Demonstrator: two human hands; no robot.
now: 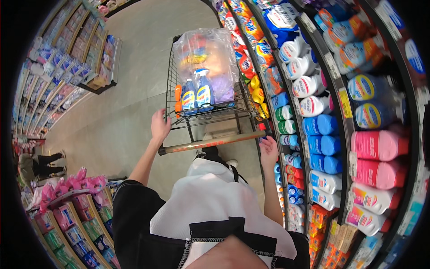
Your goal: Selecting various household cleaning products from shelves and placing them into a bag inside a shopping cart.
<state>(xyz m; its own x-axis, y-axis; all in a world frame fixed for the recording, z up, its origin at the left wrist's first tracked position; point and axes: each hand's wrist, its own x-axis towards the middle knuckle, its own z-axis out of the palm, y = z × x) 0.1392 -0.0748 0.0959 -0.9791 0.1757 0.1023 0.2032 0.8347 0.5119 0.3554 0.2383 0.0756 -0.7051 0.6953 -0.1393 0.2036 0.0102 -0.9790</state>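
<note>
Before me stands a black wire shopping cart [188, 122] with a tan handlebar [215, 144]. My left hand [161, 126] is at the cart's near left corner, loosely spread and holding nothing; whether it touches the wire cannot be told. Beside the handlebar's right end is my right hand [269, 149], fingers loosely bent with nothing seen in them. Inside the cart, two blue spray bottles [203, 90] stand upright at the near end, next to an orange item [178, 100]. Behind them a large clear plastic bag [205, 47] encloses colourful packages and a purple one.
Shelves of detergent bottles [315, 126] run close along my right side. Yellow bottles [258, 95] sit near the cart's right side. To the left are a packaged-goods rack [80, 43] and pink packages [80, 183]. Another person [40, 164] stands far left. Grey floor [134, 107] extends ahead.
</note>
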